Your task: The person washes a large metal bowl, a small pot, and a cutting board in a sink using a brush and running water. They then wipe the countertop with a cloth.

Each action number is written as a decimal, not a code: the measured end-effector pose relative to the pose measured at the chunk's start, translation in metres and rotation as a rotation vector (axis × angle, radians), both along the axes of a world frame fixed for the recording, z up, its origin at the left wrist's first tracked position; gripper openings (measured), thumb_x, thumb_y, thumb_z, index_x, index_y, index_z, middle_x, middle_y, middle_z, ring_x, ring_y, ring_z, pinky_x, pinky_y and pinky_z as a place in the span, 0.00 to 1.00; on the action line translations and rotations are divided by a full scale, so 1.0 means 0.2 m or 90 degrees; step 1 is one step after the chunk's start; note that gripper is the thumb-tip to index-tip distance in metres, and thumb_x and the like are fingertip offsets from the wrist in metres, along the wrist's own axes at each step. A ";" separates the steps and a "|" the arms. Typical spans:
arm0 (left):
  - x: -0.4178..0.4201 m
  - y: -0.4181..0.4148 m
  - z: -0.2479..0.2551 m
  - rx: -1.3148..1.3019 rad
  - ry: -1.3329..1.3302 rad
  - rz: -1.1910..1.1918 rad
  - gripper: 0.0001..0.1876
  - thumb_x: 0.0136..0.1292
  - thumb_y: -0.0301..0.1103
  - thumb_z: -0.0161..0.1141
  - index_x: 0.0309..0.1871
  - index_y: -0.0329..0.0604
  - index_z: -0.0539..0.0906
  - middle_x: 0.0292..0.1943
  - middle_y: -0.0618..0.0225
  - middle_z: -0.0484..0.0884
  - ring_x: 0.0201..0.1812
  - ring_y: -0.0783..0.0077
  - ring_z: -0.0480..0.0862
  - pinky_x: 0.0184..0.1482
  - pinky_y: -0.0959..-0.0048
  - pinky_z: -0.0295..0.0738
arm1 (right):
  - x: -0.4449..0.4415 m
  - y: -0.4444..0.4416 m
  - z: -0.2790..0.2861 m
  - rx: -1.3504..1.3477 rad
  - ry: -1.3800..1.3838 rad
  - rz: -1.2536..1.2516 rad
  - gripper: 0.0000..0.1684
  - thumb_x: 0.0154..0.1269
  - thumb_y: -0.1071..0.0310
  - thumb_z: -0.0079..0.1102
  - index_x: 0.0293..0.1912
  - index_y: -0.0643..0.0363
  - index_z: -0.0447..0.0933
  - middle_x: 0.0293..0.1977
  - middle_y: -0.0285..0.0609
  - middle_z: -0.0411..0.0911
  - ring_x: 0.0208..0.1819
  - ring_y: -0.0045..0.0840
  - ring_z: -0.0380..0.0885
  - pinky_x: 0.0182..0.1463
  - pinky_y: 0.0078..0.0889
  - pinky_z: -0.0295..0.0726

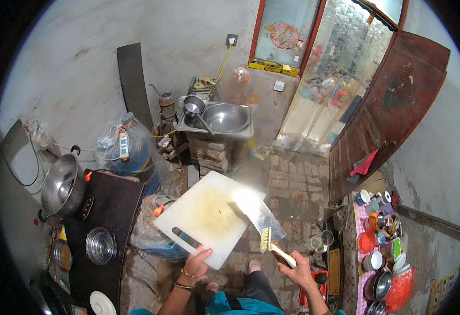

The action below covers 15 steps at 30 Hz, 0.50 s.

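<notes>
My left hand [196, 264] grips the lower edge of a white plastic cutting board [214, 212], close to its slot handle. The board is held tilted over the floor and has a yellowish stain in its middle. In my right hand [299, 271] are a scrubbing brush [266, 241] with pale bristles and a cleaver [267, 220] with a brown handle. The cleaver's shiny blade has a toothed edge and points up and left, its upper part against or just over the board's right side. Whether blade and board touch, I cannot tell.
Ahead stands a metal sink [226, 118] with a saucepan [194, 105] on its left side. A dark table [100, 193] at left bears a large wok [62, 187] and a steel strainer [101, 246]. Bowls and cups crowd a shelf [362, 220] at right, near an open red door [395, 102].
</notes>
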<state>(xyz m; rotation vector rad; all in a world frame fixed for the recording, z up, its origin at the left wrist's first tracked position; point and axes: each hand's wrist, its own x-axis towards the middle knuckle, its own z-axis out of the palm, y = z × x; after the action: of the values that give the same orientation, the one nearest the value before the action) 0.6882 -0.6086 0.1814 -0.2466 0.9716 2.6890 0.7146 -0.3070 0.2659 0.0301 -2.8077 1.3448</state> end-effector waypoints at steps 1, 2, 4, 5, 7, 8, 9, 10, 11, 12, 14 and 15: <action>-0.12 0.03 -0.01 0.002 0.001 0.004 0.24 0.58 0.24 0.52 0.59 0.32 0.63 0.54 0.60 0.70 0.55 0.65 0.71 0.58 0.67 0.65 | -0.11 0.03 -0.02 0.012 0.001 -0.002 0.20 0.44 0.63 0.70 0.24 0.62 0.66 0.15 0.41 0.69 0.19 0.19 0.67 0.24 0.26 0.68; -0.23 0.06 -0.01 0.003 0.002 0.010 0.24 0.58 0.25 0.52 0.59 0.32 0.63 0.54 0.60 0.70 0.54 0.66 0.72 0.57 0.67 0.66 | -0.22 0.07 -0.03 0.025 0.001 -0.002 0.20 0.44 0.62 0.70 0.24 0.62 0.67 0.16 0.43 0.71 0.19 0.22 0.70 0.24 0.27 0.70; -0.45 0.15 0.01 0.020 -0.008 0.026 0.24 0.58 0.25 0.53 0.59 0.34 0.65 0.53 0.62 0.71 0.53 0.67 0.72 0.55 0.68 0.67 | -0.47 0.15 -0.06 -0.004 0.009 0.010 0.20 0.45 0.62 0.70 0.24 0.62 0.67 0.16 0.44 0.71 0.18 0.23 0.71 0.24 0.28 0.71; -0.55 0.20 0.00 -0.001 -0.029 0.043 0.23 0.58 0.26 0.54 0.58 0.34 0.65 0.52 0.63 0.72 0.53 0.67 0.73 0.55 0.68 0.68 | -0.59 0.20 -0.08 -0.010 0.017 0.024 0.20 0.45 0.62 0.70 0.24 0.62 0.66 0.16 0.45 0.71 0.18 0.23 0.71 0.24 0.28 0.71; -0.75 0.27 -0.02 -0.057 -0.078 0.083 0.23 0.57 0.26 0.54 0.57 0.35 0.67 0.51 0.64 0.73 0.53 0.67 0.73 0.54 0.68 0.68 | -0.83 0.29 -0.13 -0.037 0.024 0.054 0.20 0.45 0.63 0.70 0.25 0.62 0.66 0.16 0.45 0.71 0.19 0.22 0.71 0.24 0.28 0.71; -0.87 0.31 -0.07 -0.120 -0.035 0.142 0.22 0.57 0.26 0.55 0.56 0.34 0.68 0.52 0.64 0.73 0.53 0.66 0.73 0.55 0.68 0.67 | -0.97 0.35 -0.11 -0.010 -0.003 0.080 0.20 0.45 0.63 0.70 0.25 0.62 0.66 0.17 0.46 0.72 0.19 0.23 0.73 0.24 0.28 0.71; -0.97 0.36 -0.07 -0.094 -0.030 0.152 0.22 0.57 0.26 0.55 0.56 0.34 0.68 0.52 0.63 0.73 0.53 0.66 0.73 0.56 0.68 0.67 | -1.07 0.40 -0.11 -0.018 -0.011 0.084 0.20 0.45 0.63 0.70 0.25 0.62 0.66 0.17 0.46 0.72 0.19 0.23 0.73 0.24 0.28 0.71; -1.07 0.40 -0.06 -0.067 -0.024 0.162 0.22 0.57 0.26 0.55 0.56 0.34 0.68 0.52 0.63 0.73 0.54 0.65 0.73 0.56 0.69 0.66 | -1.17 0.44 -0.11 -0.025 -0.019 0.089 0.20 0.45 0.62 0.70 0.25 0.62 0.66 0.18 0.47 0.72 0.20 0.24 0.73 0.25 0.29 0.71; -1.15 0.44 -0.04 -0.039 -0.017 0.172 0.22 0.58 0.26 0.55 0.56 0.34 0.68 0.52 0.62 0.73 0.54 0.65 0.72 0.56 0.69 0.66 | -1.27 0.49 -0.10 -0.031 -0.026 0.093 0.21 0.45 0.62 0.70 0.25 0.62 0.66 0.18 0.47 0.72 0.20 0.24 0.74 0.25 0.29 0.71; -1.21 0.49 0.00 -0.049 -0.019 0.191 0.22 0.58 0.26 0.55 0.56 0.33 0.68 0.53 0.61 0.73 0.54 0.65 0.72 0.57 0.68 0.65 | -1.36 0.52 -0.08 -0.056 -0.016 0.084 0.21 0.44 0.63 0.70 0.23 0.62 0.65 0.16 0.44 0.69 0.19 0.20 0.68 0.24 0.27 0.69; -1.36 0.53 0.02 -0.055 -0.022 0.195 0.21 0.59 0.27 0.54 0.56 0.33 0.67 0.52 0.61 0.73 0.54 0.65 0.73 0.57 0.68 0.65 | -1.51 0.57 -0.01 -0.102 -0.010 0.070 0.21 0.44 0.64 0.69 0.21 0.62 0.64 0.14 0.39 0.65 0.19 0.15 0.61 0.22 0.24 0.65; -1.45 0.56 0.05 -0.051 -0.017 0.197 0.21 0.59 0.27 0.54 0.56 0.34 0.67 0.52 0.61 0.73 0.54 0.65 0.73 0.57 0.68 0.66 | -1.60 0.61 -0.01 -0.106 -0.008 0.065 0.21 0.44 0.64 0.69 0.21 0.62 0.63 0.14 0.38 0.64 0.19 0.15 0.61 0.22 0.24 0.65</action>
<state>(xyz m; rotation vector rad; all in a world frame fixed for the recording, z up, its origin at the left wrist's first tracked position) 0.3988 -0.4958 0.1914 -0.4841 1.1153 2.9143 0.3951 -0.1860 0.2646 0.1643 -2.7278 1.6002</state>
